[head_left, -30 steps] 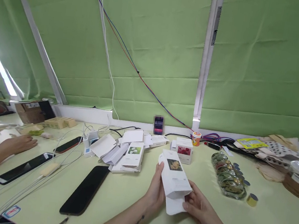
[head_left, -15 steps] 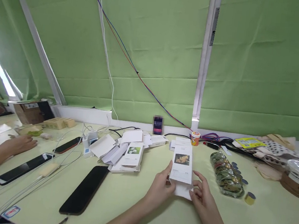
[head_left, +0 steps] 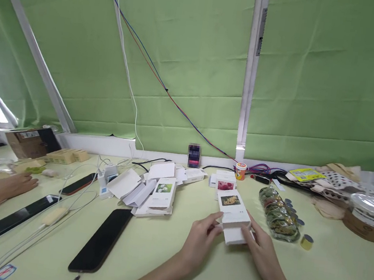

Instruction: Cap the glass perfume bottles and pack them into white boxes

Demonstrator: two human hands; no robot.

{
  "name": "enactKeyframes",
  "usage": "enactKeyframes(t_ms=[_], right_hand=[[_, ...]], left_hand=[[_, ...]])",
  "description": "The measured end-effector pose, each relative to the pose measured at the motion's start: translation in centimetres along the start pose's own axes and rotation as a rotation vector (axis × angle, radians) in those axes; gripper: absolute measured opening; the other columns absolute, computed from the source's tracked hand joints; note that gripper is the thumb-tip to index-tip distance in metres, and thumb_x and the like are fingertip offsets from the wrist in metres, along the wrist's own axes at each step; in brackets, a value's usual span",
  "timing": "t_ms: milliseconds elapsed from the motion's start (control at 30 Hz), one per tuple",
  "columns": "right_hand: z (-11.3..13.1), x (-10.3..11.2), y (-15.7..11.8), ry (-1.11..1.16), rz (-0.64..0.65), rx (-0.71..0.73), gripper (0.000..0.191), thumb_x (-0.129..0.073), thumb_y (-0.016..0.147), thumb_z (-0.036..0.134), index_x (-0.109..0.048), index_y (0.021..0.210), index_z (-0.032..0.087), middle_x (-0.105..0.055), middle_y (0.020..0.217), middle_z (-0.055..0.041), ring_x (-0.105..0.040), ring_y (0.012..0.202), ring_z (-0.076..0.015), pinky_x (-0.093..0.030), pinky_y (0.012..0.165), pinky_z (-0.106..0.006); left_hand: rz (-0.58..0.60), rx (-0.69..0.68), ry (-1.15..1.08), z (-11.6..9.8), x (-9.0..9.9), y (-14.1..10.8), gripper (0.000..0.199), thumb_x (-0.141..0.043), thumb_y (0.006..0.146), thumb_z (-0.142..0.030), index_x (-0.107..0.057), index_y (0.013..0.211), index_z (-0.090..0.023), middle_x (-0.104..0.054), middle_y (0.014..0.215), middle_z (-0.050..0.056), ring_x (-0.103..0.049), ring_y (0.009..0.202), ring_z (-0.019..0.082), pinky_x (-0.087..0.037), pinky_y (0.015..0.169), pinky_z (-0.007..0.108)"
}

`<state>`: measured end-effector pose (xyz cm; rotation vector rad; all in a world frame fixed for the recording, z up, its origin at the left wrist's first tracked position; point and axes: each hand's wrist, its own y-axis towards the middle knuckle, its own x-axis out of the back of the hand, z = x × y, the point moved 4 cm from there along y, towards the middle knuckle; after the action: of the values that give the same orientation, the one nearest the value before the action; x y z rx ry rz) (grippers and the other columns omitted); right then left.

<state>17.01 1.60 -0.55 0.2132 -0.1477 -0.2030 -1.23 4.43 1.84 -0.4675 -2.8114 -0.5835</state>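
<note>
A small white paper box (head_left: 234, 213) with a picture of yellowish flowers lies between my hands, its near end flap unfolded toward me. My left hand (head_left: 198, 239) pinches at the near left corner of the box. Along its right side, my right hand (head_left: 261, 247) grips it, the thumb near the end flap. Just beyond is another white box with a pink picture (head_left: 225, 186), partly covered by the held one. To the left is a heap of white boxes and folded cartons (head_left: 143, 190), the front one (head_left: 162, 194) showing white flowers.
Right of my hands lies a row of clear-wrapped packs (head_left: 278, 214) beside several small round pieces and a yellow roll (head_left: 307, 241). A black phone (head_left: 101, 241), cables and another phone (head_left: 21, 215) lie left, near another person's hand (head_left: 17, 189). A lidded tub (head_left: 371, 219) stands far right.
The held box has tilted and turned slightly, and its near end has shifted right. The pink-picture box behind it has come into view. My view has shifted a little to the right.
</note>
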Motion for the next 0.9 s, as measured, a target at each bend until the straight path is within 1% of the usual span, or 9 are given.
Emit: enactKeyframes(t_ms=[100,233,333,433,533,600,733,800,900], right_hand=[[0.7,-0.1,-0.3,0.005,-0.01,0.032,0.061,-0.043,0.09,0.055,-0.055,0.135,0.015,-0.058,0.136,-0.0106,-0.063,0.092,-0.0275,-0.055,0.069,-0.034],[1.2,-0.3,-0.5,0.067,0.013,0.076,0.053,-0.049,0.09,0.052,-0.06,0.131,0.02,-0.059,0.135,-0.0088,-0.06,0.082,-0.0241,-0.055,0.066,-0.033],[1.3,0.2,-0.5,0.131,-0.037,0.132,0.045,-0.053,0.089,0.046,-0.063,0.128,0.025,-0.065,0.125,-0.0067,-0.059,0.086,-0.0233,-0.056,0.062,-0.03],[1.4,0.8,-0.5,0.106,-0.107,0.21,0.036,-0.057,0.089,0.038,-0.067,0.121,0.027,-0.07,0.107,-0.0052,-0.057,0.072,-0.0188,-0.054,0.054,-0.027],[2.0,1.1,-1.0,0.009,-0.148,0.362,0.033,-0.055,0.09,0.028,-0.067,0.12,0.031,-0.071,0.095,-0.0039,-0.057,0.062,-0.0161,-0.053,0.052,-0.026],[2.8,1.1,-1.5,-0.094,-0.142,0.507,0.035,-0.053,0.091,0.022,-0.066,0.122,0.033,-0.072,0.096,-0.0042,-0.064,0.067,-0.017,-0.054,0.057,-0.026],[4.5,0.5,-2.9,-0.304,-0.065,0.789,0.044,-0.048,0.091,0.011,-0.062,0.127,0.033,-0.074,0.099,-0.0074,-0.071,0.084,-0.0186,-0.054,0.066,-0.024],[5.0,0.2,-3.3,-0.387,-0.053,0.871,0.046,-0.047,0.09,0.01,-0.061,0.128,0.031,-0.075,0.098,-0.0086,-0.071,0.081,-0.0183,-0.054,0.063,-0.024],[5.4,0.2,-3.6,-0.457,-0.088,0.939,0.043,-0.049,0.089,0.009,-0.065,0.124,0.029,-0.075,0.094,-0.0094,-0.072,0.078,-0.0194,-0.054,0.062,-0.025]], left_hand=[[-0.072,0.035,-0.069,-0.3,0.7,0.3,0.027,-0.06,0.084,-0.027,-0.068,0.109,-0.023,-0.069,0.077,0.002,-0.064,0.073,0.02,-0.051,0.072,0.03],[-0.152,0.068,-0.196,-0.5,1.3,0.7,0.021,-0.065,0.079,-0.024,-0.067,0.099,-0.022,-0.065,0.073,0.0,-0.061,0.072,0.017,-0.047,0.069,0.027],[-0.115,0.1,-0.371,-0.6,1.4,1.2,0.026,-0.07,0.072,-0.018,-0.062,0.097,-0.023,-0.062,0.069,-0.002,-0.06,0.072,0.016,-0.047,0.072,0.027],[-0.042,0.085,-0.36,-0.8,1.6,1.7,0.022,-0.072,0.067,-0.014,-0.063,0.086,-0.021,-0.064,0.069,-0.001,-0.06,0.072,0.017,-0.047,0.072,0.027],[-0.048,0.04,-0.177,-0.7,2.0,1.9,0.007,-0.071,0.067,-0.014,-0.067,0.069,-0.018,-0.066,0.074,0.002,-0.06,0.073,0.018,-0.046,0.071,0.027],[-0.087,0.042,-0.108,-0.3,2.2,1.9,0.005,-0.072,0.066,-0.015,-0.068,0.065,-0.019,-0.067,0.073,0.002,-0.059,0.068,0.017,-0.046,0.064,0.026],[-0.03,0.194,-0.227,0.8,1.4,1.7,0.007,-0.072,0.068,-0.022,-0.067,0.066,-0.016,-0.061,0.051,-0.001,-0.053,0.043,0.013,-0.043,0.05,0.025],[0.003,0.211,-0.297,0.8,1.0,1.7,0.013,-0.073,0.069,-0.027,-0.067,0.068,-0.015,-0.067,0.057,0.003,-0.061,0.05,0.017,-0.05,0.057,0.029],[0.015,0.151,-0.401,0.0,1.2,1.9,0.019,-0.075,0.069,-0.03,-0.07,0.079,-0.015,-0.074,0.083,0.009,-0.068,0.08,0.023,-0.052,0.081,0.034]])
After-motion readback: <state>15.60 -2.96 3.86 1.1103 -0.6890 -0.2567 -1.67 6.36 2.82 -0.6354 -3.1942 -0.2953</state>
